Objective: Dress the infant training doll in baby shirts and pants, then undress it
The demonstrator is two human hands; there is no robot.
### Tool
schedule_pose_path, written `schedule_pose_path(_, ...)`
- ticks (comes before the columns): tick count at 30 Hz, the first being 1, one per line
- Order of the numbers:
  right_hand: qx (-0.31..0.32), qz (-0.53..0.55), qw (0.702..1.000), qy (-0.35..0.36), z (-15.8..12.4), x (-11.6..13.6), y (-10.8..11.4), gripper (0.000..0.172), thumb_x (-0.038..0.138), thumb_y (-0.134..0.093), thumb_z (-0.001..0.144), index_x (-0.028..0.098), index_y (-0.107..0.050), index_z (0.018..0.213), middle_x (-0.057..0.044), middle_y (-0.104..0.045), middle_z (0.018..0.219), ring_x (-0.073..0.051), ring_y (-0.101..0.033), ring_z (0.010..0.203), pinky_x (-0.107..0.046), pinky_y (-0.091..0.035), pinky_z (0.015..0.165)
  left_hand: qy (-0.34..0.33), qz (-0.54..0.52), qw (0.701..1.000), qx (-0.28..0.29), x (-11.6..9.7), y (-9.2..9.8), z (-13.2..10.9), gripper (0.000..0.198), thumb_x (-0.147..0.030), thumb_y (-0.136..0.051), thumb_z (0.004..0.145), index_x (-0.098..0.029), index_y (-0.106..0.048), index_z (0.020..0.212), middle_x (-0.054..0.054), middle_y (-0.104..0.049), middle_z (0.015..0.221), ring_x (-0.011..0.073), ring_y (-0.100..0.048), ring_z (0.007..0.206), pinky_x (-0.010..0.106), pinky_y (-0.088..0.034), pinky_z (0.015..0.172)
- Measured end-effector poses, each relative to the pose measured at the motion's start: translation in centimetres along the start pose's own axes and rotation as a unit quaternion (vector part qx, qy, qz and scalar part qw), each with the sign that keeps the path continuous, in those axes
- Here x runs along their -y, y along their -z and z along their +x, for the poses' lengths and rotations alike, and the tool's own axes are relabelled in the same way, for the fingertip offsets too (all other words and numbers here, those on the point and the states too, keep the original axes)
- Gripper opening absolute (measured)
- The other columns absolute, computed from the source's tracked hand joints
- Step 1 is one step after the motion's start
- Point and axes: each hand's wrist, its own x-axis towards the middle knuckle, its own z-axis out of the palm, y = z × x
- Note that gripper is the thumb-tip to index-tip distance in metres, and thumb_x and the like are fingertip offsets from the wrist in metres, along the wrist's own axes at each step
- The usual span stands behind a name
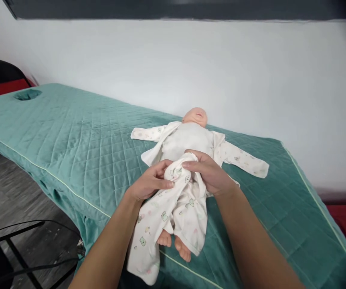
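A baby doll [195,116] lies on its back on the bed, its head toward the wall and its feet toward me. Its white printed jacket [241,157] is spread at the front, with both sleeves stretched out sideways. White baby pants [163,216] with small green animal prints lie over the doll's legs, and the bare feet show below the cuffs. My left hand [153,180] pinches the bunched waist of the pants from the left. On the other side, my right hand [205,170] grips the same bunched cloth, thumb on top.
A green quilted cover [79,136] with a face hole [27,94] drapes the long bed against a white wall. Red-and-black chair [4,80] stands at the far left. Black metal legs and cables [19,253] are at the lower left. Something red shows at the right edge.
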Motion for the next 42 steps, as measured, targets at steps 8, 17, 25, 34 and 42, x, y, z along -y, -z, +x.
schedule_pose_path(8, 0.016, -0.04, 0.999, 0.025, -0.6, -0.2, 0.1, 0.026, 0.035, -0.077, 0.078, 0.018, -0.064, 0.092, 0.002, -0.062, 0.078, -0.011, -0.057, 0.066, -0.021, -0.046, 0.059, 0.018, -0.037, 0.999, -0.027, -1.0, 0.2, 1.5, 0.031, -0.025, -0.083, 0.068, -0.014, -0.067, 0.093, 0.003, -0.066, 0.084, 0.0144, -0.062, 0.075, 0.024, -0.048, 0.072)
schedule_pose_path(17, 0.08, -0.253, 0.964, 0.017, -0.4, 0.3, -1.0, 0.035, 0.037, -0.074, 0.079, 0.021, -0.069, 0.11, -0.002, -0.071, 0.105, -0.022, -0.064, 0.096, -0.03, -0.048, 0.08, -0.048, -0.112, 0.989, -0.079, -0.4, -0.2, 1.0, 0.025, -0.029, -0.078, 0.075, -0.015, -0.065, 0.092, 0.001, -0.065, 0.078, 0.0122, -0.062, 0.066, 0.02, -0.047, 0.059)
schedule_pose_path(25, -0.075, -0.028, 0.997, 0.023, 0.2, -0.7, 0.0, 0.02, 0.033, -0.074, 0.077, 0.019, -0.065, 0.088, 0.002, -0.064, 0.076, -0.013, -0.059, 0.067, -0.024, -0.045, 0.062, 0.028, 0.031, 0.999, 0.017, -0.6, 0.3, 0.6, 0.058, -0.022, -0.09, 0.057, -0.014, -0.067, 0.11, 0.004, -0.069, 0.09, 0.0147, -0.063, 0.073, 0.021, -0.048, 0.063)
schedule_pose_path(34, 0.104, -0.275, 0.955, 0.019, -0.8, 0.9, -1.0, 0.041, 0.039, -0.079, 0.074, 0.02, -0.067, 0.108, -0.001, -0.068, 0.097, -0.018, -0.061, 0.087, -0.026, -0.047, 0.07, -0.023, -0.072, 0.992, -0.101, 0.3, 0.5, 0.3, 0.032, -0.033, -0.082, 0.068, -0.015, -0.062, 0.086, -0.001, -0.06, 0.066, 0.0096, -0.053, 0.051, 0.02, -0.041, 0.049)
schedule_pose_path(42, 0.108, -0.19, 0.976, 0.015, -1.1, 0.5, -0.4, 0.038, 0.036, -0.071, 0.082, 0.017, -0.067, 0.115, -0.005, -0.071, 0.103, -0.021, -0.064, 0.094, -0.031, -0.049, 0.081, -0.035, -0.05, 0.992, -0.113, -0.1, -0.5, 0.6, 0.036, -0.039, -0.081, 0.071, -0.013, -0.065, 0.089, -0.001, -0.06, 0.069, 0.0087, -0.052, 0.056, 0.02, -0.041, 0.054)
